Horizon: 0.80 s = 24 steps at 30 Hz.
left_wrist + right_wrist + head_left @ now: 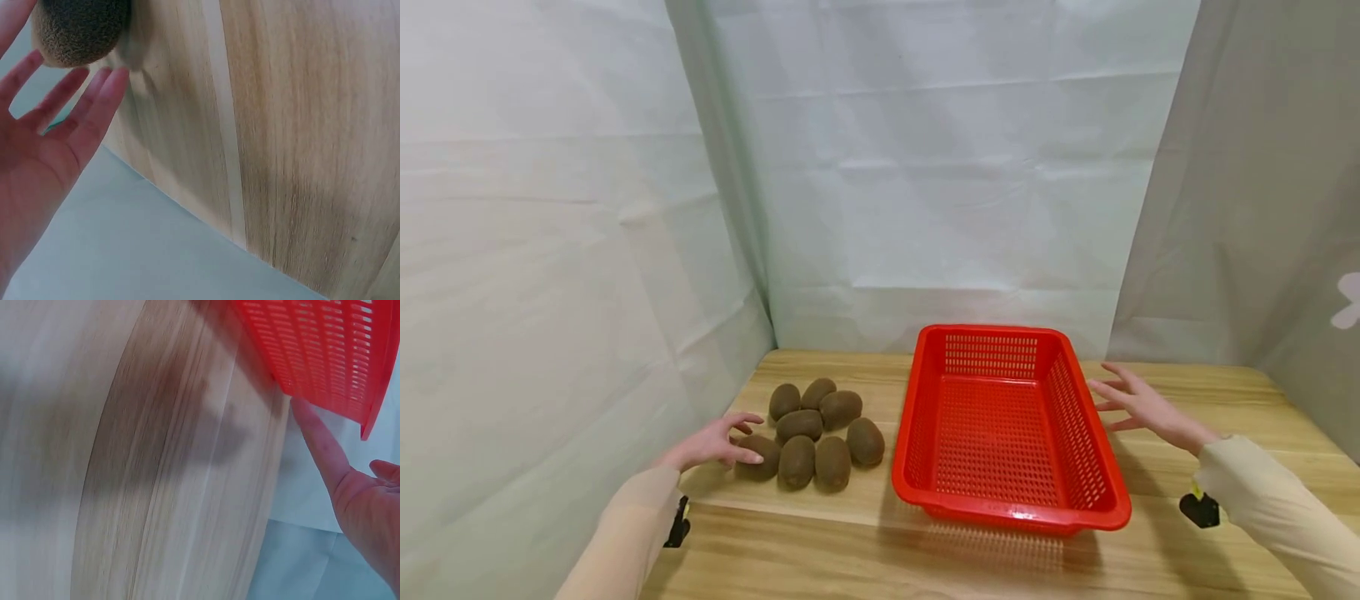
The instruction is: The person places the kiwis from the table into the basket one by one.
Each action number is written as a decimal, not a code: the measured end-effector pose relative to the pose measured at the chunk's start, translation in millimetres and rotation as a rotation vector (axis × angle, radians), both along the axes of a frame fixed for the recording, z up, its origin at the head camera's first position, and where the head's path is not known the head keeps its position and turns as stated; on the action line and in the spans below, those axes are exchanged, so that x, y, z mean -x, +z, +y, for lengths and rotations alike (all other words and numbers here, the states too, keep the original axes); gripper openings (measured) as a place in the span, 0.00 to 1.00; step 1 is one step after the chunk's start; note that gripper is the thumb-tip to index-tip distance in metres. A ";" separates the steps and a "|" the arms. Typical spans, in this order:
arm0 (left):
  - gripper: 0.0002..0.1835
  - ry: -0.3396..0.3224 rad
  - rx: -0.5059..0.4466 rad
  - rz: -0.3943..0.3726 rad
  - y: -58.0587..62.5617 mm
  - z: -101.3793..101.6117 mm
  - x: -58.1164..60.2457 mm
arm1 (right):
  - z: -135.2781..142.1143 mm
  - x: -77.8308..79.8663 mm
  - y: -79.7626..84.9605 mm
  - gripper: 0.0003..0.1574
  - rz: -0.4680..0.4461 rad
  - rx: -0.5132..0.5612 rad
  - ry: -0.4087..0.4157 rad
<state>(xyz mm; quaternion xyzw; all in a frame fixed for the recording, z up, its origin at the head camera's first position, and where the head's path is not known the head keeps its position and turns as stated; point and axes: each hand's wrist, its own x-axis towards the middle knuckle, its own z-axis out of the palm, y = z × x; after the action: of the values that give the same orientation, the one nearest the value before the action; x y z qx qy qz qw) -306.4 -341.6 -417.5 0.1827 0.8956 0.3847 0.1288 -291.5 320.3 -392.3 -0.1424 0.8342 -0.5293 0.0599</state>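
Several brown, fuzzy kiwis lie in a group on the left of the table. My left hand (715,443) is at the leftmost kiwi (758,458), fingers spread around its near side. In the left wrist view, that kiwi (81,31) sits just beyond the fingertips (115,78); whether they touch it I cannot tell. A red plastic basket (1013,515) with perforated walls stands right of the kiwis, its inside bare. My right hand (1146,408) is beside the basket's right wall, fingers spread and holding nothing. The right wrist view shows the basket's wall (319,356) above that hand (369,506).
The wooden table (790,550) has a pale strip running along it. White cloth (940,208) hangs behind the table, with more cloth (550,292) along the left side and grey cloth (1240,250) on the right.
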 end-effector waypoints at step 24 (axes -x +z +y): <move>0.26 -0.010 -0.045 -0.038 -4.0 -1.4 -4.3 | -21.6 7.2 -10.4 0.44 -0.030 0.094 0.012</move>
<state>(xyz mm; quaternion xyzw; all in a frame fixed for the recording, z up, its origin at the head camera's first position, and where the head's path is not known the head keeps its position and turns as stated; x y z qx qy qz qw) -302.2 -343.0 -421.5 0.1830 0.8831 0.4074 0.1436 -298.8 298.6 -402.7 -0.1418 0.8065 -0.5698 0.0689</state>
